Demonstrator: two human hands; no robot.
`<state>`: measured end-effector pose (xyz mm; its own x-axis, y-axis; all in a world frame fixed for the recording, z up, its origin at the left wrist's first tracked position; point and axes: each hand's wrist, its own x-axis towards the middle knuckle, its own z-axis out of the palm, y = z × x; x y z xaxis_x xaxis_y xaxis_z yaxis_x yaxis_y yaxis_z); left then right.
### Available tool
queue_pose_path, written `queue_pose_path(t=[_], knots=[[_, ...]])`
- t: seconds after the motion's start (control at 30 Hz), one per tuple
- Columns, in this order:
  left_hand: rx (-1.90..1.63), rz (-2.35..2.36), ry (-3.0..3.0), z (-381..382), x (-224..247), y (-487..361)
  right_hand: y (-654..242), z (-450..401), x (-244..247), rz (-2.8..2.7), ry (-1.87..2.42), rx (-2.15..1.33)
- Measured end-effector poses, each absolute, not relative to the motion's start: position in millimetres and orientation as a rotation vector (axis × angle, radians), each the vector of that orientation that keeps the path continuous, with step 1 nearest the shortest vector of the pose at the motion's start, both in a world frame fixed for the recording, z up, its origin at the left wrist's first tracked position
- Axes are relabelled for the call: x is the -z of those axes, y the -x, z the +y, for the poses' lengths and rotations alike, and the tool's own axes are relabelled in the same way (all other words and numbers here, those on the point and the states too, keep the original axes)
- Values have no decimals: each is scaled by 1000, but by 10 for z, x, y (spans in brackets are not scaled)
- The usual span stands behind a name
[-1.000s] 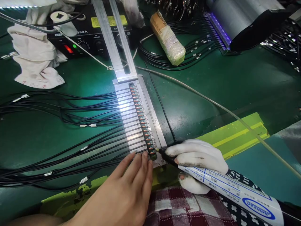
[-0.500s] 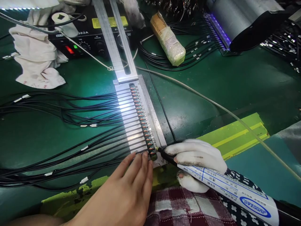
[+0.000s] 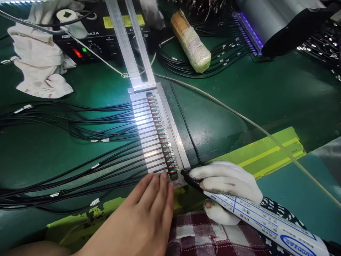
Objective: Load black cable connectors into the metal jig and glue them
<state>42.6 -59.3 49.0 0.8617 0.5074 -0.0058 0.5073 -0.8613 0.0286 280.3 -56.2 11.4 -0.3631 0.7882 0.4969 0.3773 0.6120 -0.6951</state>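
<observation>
My bare left hand (image 3: 145, 209) lies with its fingers stretched out, fingertips touching the near end of a metal fixture (image 3: 169, 131). A row of black cables (image 3: 133, 151) runs across this plate, their stripped ends with small coloured wires (image 3: 167, 150) lined up over a dark slot. My right hand (image 3: 231, 186), in a white finger-stained glove, is closed around a white UV glue tube (image 3: 266, 220) with blue print and a black nozzle. The yellowish nozzle tip is at the nearest cable end, with any contact too small to make out.
A black control box (image 3: 103, 44) with lit switches stands at the back, beside a crumpled white glove (image 3: 42, 60). A tape-wrapped block (image 3: 191, 42) lies behind the fixture. Further right, a silver lamp housing (image 3: 277, 25) glows violet over more cables. A translucent hose (image 3: 234, 110) crosses the table.
My right hand has moved slightly toward me and right with the glue tube, shifting the tip from the second-nearest cable end to the nearest. My left hand stays in place.
</observation>
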Motion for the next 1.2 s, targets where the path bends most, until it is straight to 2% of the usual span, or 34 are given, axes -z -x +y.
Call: queue_pose_path(t=[0.1, 0.33, 0.53, 1.2], knots=[[-75, 821, -3015, -596, -447, -411, -2792, -538, -100, -1948, 917, -598], [85, 825, -2965, -586, -515, -429, -2795, -530, -107, -1941, 909, -606], [31, 809, -2975, -605, -547, -448, -2820, -614, -108, -1814, 906, -575], [111, 818, -2945, -592, -584, -438, -2799, -588, -65, -1921, 903, -616]])
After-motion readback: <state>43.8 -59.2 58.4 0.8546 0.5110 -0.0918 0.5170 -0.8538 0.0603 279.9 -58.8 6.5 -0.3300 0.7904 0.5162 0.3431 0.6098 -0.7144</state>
